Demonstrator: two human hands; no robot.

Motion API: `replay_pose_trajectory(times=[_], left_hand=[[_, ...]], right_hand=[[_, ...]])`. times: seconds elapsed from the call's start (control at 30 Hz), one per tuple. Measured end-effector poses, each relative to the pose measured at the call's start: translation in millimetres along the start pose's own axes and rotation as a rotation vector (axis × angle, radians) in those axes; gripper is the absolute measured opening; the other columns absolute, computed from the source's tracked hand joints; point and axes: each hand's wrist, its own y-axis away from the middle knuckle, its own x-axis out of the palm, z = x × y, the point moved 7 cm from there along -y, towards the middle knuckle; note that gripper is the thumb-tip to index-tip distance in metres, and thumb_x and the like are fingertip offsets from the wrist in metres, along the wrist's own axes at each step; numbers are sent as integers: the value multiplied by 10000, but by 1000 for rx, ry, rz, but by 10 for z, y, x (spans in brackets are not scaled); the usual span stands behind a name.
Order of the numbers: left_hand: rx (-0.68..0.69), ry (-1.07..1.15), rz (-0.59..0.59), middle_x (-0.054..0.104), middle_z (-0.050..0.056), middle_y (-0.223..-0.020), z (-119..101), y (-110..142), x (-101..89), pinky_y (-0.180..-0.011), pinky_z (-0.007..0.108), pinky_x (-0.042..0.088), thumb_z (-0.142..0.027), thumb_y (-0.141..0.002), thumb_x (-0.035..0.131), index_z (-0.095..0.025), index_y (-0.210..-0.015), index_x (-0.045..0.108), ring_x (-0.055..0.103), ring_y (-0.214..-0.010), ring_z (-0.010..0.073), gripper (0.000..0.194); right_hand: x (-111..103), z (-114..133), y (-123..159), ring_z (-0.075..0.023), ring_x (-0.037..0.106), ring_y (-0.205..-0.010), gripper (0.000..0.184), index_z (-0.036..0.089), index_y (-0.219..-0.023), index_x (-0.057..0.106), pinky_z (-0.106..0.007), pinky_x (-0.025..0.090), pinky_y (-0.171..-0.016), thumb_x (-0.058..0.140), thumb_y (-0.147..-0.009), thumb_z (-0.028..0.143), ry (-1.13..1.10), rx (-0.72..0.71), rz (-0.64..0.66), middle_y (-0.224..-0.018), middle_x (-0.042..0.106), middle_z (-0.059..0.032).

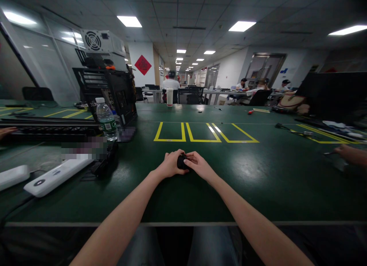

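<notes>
Left hand (pixel 172 164) is cupping a black part (pixel 181 162) nearside of the tape (pixel 169 140); right hand (pixel 201 167) is gripping it too. Likely mid-handling; next move's probably needing steady left support.

The tabletop (pixel 129 197) looks smooth and glossy, throwing back light in a pale patch right of centre. Yellow tape (pixel 200 141) in mid-frame shines white along some strips. At left, my feed gives me smooth white plastic on the power strip (pixel 63 175), clear plastic on the bottle (pixel 106 118) and a grey metal finish on the box (pixel 104 44) higher up. I cannot tell the material of the black object (pixel 181 162) at centre. Denim cloth (pixel 212 245) shows at the bottom.
</notes>
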Motion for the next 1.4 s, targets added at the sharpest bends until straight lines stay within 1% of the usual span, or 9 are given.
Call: replay_pose_trajectory(times=[0.1,0.27,0.43,0.6,0.77,0.93,1.17,1.27,1.4], left_hand=[[11,-1,-1,527,13,-959,1,0,1,-798,370,301,-381,-568,654,-237,-1004,412,500,-902,232,519],[10,-16,-12,536,12,-937,10,-8,13,-795,376,296,-382,-564,651,-238,-1027,400,511,-882,233,547],[-10,-32,-16,533,19,-961,2,-12,7,-799,379,295,-383,-543,666,-239,-1026,400,505,-904,247,570],[6,-5,-7,530,12,-958,-19,-4,-2,-794,366,306,-386,-556,660,-242,-1003,414,507,-899,238,530],[8,-10,-20,536,11,-933,-2,-7,7,-789,366,304,-393,-561,651,-237,-1011,409,517,-868,231,534],[45,1,-24,530,16,-948,13,-10,10,-786,367,307,-423,-560,647,-240,-1030,395,505,-882,234,564],[43,3,-19,531,12,-934,8,-13,7,-777,356,307,-405,-568,643,-235,-995,410,508,-864,224,515],[30,-15,-14,538,8,-915,2,-19,18,-776,357,304,-399,-568,643,-231,-994,413,515,-852,225,512],[5,-29,-24,530,12,-949,7,-22,15,-785,361,300,-401,-553,655,-234,-1016,404,507,-874,234,553]], right_hand=[[-7,-29,-1,-164,530,-914,260,173,-922,502,-371,399,-845,553,-704,305,11,28,15,-951,564,-46],[34,32,19,-151,538,-917,262,195,-888,477,-349,406,-840,595,-668,272,-71,-56,86,-939,558,-17],[11,15,-17,-146,542,-879,215,190,-862,480,-341,417,-819,542,-708,325,-55,-70,23,-870,559,-13],[-16,-75,-43,-158,529,-907,268,173,-905,493,-345,409,-830,552,-698,332,-24,5,-11,-921,555,-39],[27,12,17,-157,545,-875,252,201,-904,483,-336,435,-777,562,-691,310,-21,-51,55,-908,548,-17],[-3,53,17,-147,539,-869,180,202,-843,498,-336,424,-797,518,-721,333,8,-94,-8,-869,547,-3],[-9,-72,-9,-165,529,-904,249,184,-911,493,-356,417,-808,524,-717,337,50,7,2,-937,552,-40],[30,-28,9,-161,530,-927,254,202,-909,467,-339,425,-807,562,-694,300,-7,-43,56,-954,544,-21],[20,20,3,-147,537,-890,204,197,-861,468,-326,418,-813,538,-713,317,-29,-111,19,-885,549,-5]])
